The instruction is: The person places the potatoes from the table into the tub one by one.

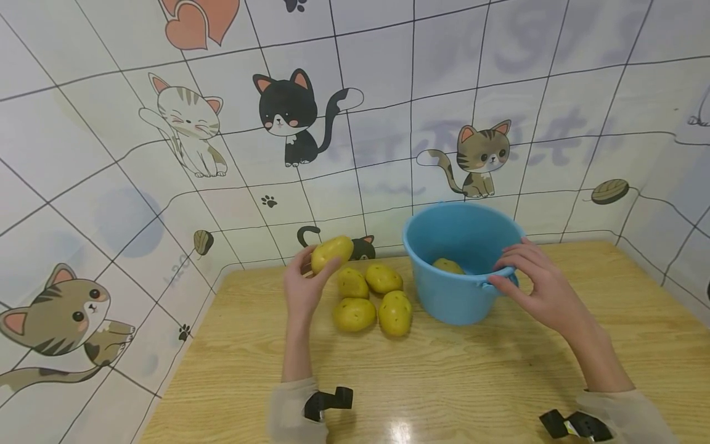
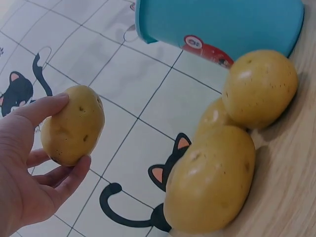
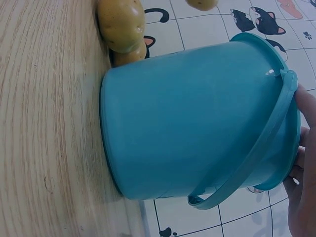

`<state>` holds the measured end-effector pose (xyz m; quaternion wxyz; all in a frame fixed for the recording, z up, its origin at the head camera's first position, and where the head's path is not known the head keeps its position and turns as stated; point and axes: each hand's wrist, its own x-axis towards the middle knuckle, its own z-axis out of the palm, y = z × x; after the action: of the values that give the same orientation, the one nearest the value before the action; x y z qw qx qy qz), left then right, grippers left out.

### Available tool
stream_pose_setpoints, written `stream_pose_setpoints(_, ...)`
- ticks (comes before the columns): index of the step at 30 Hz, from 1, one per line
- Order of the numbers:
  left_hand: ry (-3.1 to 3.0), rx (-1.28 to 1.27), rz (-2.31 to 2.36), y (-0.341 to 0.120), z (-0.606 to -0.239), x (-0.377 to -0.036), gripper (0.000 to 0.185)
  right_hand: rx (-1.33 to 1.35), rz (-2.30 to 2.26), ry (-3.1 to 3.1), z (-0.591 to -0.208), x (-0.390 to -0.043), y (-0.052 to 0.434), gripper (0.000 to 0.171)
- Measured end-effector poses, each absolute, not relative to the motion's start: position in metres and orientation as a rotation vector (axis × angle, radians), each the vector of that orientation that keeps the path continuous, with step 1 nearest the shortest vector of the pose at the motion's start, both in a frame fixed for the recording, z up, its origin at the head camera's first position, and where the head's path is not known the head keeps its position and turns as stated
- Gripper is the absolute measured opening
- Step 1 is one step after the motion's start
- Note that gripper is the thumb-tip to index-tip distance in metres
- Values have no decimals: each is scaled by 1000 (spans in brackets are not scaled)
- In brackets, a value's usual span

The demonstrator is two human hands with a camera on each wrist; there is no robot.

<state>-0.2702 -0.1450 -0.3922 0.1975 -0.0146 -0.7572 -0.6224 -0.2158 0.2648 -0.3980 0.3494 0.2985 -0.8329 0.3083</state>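
My left hand (image 1: 304, 287) grips a yellow potato (image 1: 333, 253) between thumb and fingers, raised above the table. In the left wrist view the same potato (image 2: 74, 126) shows small dark eyes, with the thumb on its upper side and fingers beneath. Several potatoes (image 1: 354, 314) sit clustered on the table, just right of that hand. A blue bucket (image 1: 457, 299) stands upright beside them, with one potato (image 1: 448, 266) visible inside. Its near right rim is held by my right hand (image 1: 535, 280), thumb outside and fingers over the edge. The bucket's handle (image 3: 252, 153) hangs down its side.
The wooden table (image 1: 432, 388) meets a tiled wall (image 1: 383, 142) printed with cartoon cats, close behind the bucket and potatoes. Another wall (image 1: 83, 203) borders the table on the left. Each sleeve carries a black strap mount (image 1: 327, 404).
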Motion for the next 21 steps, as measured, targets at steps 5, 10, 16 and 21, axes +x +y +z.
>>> stream_pose_setpoints(5,-2100,-103,-1764,-133,-381,-264,65,792,810,-2138,-399,-217,265,19)
stream_pose_setpoints(10,-2053,-164,-1788,-124,-376,-260,62,815,819,-2110,-401,-219,266,25)
stream_pose_setpoints(16,-2016,-238,-1785,-113,-370,-255,58,814,826,-2120,-400,-219,266,21)
stream_pose_setpoints(21,-1994,-283,-1745,-102,-366,-251,57,794,823,-2139,-399,-218,265,17)
